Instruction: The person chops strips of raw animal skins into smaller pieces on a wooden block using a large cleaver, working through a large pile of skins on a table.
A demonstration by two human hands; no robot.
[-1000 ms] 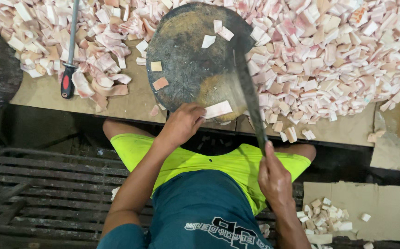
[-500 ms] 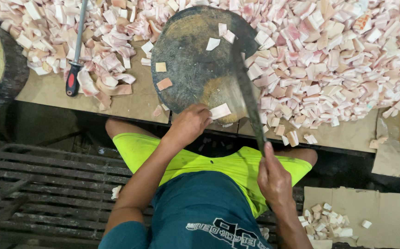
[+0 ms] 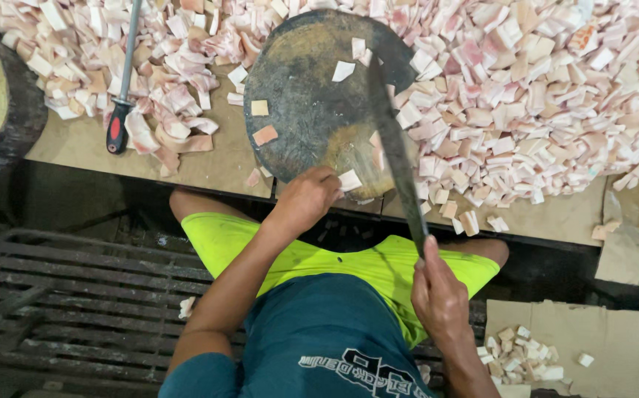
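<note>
On the near edge of the round dark chopping block (image 3: 312, 110), the left hand (image 3: 306, 200) pins a pale cut piece (image 3: 350, 180), fingers curled together over it, knuckles up, forearm reaching forward from the lap. Right hand (image 3: 437, 295) sits well back from the block, above the yellow-green shorts (image 3: 334, 258), fingers clamped around the handle of a long cleaver-like knife (image 3: 393, 147); wrist cocked, blade angled forward across the block's right side, tip near the far rim. Risk, as judged: the blade passes just beside the left fingertips, so a drop or slip toward the pinned piece could nick them. The piece overhangs the block's worn near edge and could tip off toward the lap. Loose scraps (image 3: 260, 108) on the block could make the blade skate. Beyond and right of the block lies a heap of pink-white cut pieces (image 3: 540, 88) on the cardboard-covered table (image 3: 209, 166); left of the block, a sharpening steel (image 3: 122, 81) with red-black handle.
</note>
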